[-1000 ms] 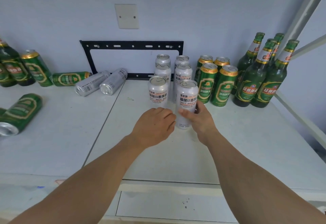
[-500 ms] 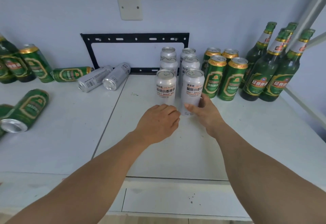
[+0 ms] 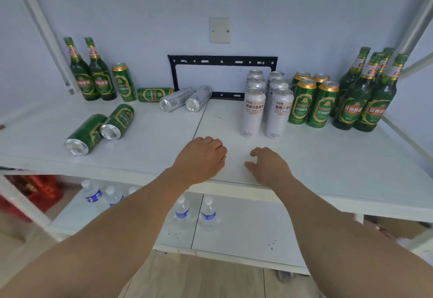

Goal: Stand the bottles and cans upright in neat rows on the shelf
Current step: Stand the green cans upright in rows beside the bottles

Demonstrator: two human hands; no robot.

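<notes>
On the white shelf (image 3: 328, 157) several silver cans (image 3: 254, 112) stand upright in two rows, with upright green cans (image 3: 323, 104) and green bottles (image 3: 365, 100) to their right. Two silver cans (image 3: 185, 99) and a green can (image 3: 153, 94) lie on their sides at the back. Two more green cans (image 3: 117, 122) lie toppled at the front left. Two bottles (image 3: 90, 72) and a green can (image 3: 123, 82) stand at the far left. My left hand (image 3: 201, 157) and right hand (image 3: 269, 166) hover over the shelf's front, fingers loosely curled, holding nothing.
A black metal bracket (image 3: 222, 59) is fixed to the wall behind the cans. Water bottles (image 3: 182, 211) stand on the lower shelf. White shelf uprights (image 3: 42, 28) rise at both sides. Red boxes (image 3: 39, 190) sit low at the left.
My right hand let go of the front silver can, which now stands in the row. Both hands drew back toward the shelf's front edge. The view pulled back and down.
</notes>
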